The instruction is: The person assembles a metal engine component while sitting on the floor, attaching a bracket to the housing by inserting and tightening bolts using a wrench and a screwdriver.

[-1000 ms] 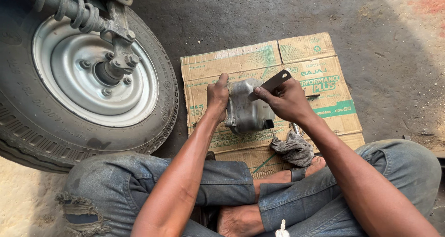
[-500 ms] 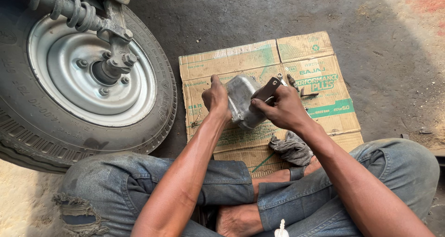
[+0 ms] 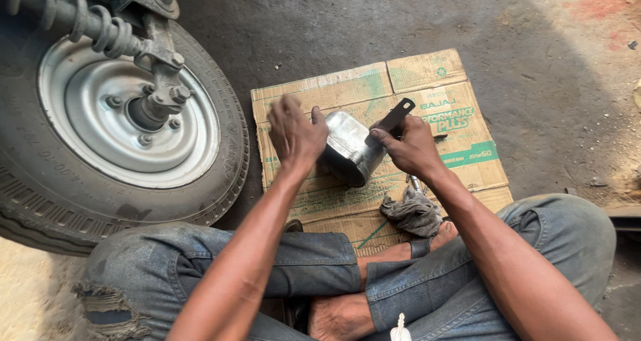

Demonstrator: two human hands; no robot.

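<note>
While the left hand (image 3: 296,133) cups a dented, rounded grey metal housing (image 3: 350,147) above flattened cardboard (image 3: 427,74), its open mouth tilting toward the person, the right hand (image 3: 412,147) grips a flat dark bar (image 3: 392,119) angled up-right.

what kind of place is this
Most likely a roadside or small vehicle repair spot, with work done on the ground. A mounted wheel with a coil spring stands close by, and the person sits on a flattened cardboard box over bare concrete, holding a metal part beside a greasy rag.
</note>
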